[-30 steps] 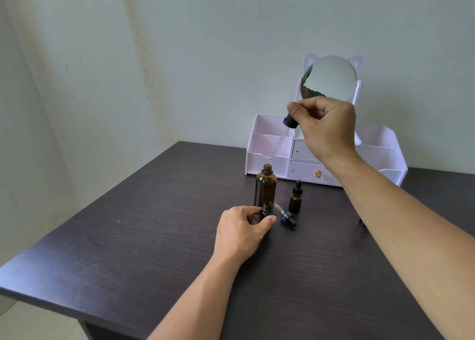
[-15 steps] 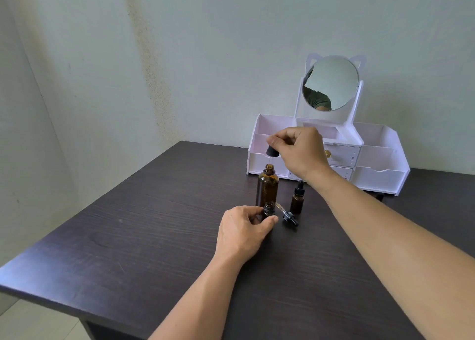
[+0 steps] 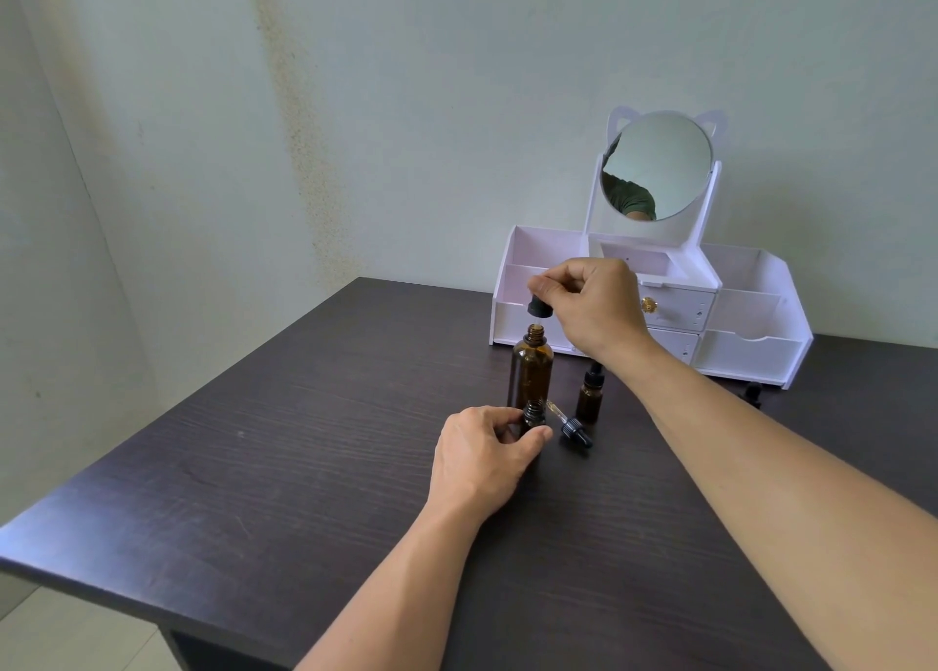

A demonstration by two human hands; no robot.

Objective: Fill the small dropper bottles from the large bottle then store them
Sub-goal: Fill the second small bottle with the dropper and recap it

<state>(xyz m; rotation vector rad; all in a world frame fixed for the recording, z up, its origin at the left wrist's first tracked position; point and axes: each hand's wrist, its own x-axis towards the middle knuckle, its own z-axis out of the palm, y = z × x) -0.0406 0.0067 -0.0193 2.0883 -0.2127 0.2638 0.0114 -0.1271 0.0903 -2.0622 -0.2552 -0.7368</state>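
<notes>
- The white organizer [image 3: 751, 356] stands well beyond both hands; nothing is stored there yet, and a hurried reach over the bottles toward it could sweep them down.
- The large bottle [image 3: 531, 371] stands open just below the right hand's fingertips. The right hand [image 3: 594, 305] pinches the big dropper cap [image 3: 539, 307] above its neck; whether the glass tube is inside the neck I cannot tell. Coming in off-centre could knock the rim and tip the bottle, which no hand steadies.
- The left hand [image 3: 487, 452] has thumb and fingers curled round the open small bottle [image 3: 534, 413], which touches the large bottle's base. A loose grip could spill it.
- The capped small bottle [image 3: 590, 395] stands just right of the left thumb.
- The loose small dropper [image 3: 571, 424] lies beside that thumb; it could roll.
</notes>
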